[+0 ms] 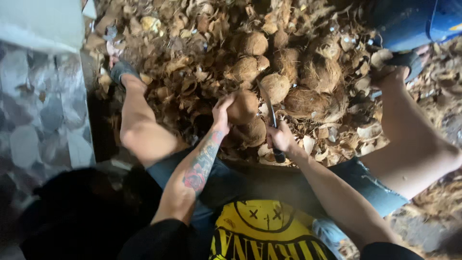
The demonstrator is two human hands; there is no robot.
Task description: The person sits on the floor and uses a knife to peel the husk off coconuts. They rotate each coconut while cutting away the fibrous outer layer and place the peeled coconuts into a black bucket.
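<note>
Right hand (280, 137) gripping knife (270, 115), blade up-left

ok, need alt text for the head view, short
Seen from above, a seated person's left hand grips a brown coconut while the right hand holds a knife beside it. More husked coconuts sit in a heap of dry husk scraps between the person's bare legs.

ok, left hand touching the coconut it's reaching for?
Touching. The head view shows the left hand with fingers pressed on the side of the brown coconut, no gap between them. The right hand grips a knife beside it.
</note>
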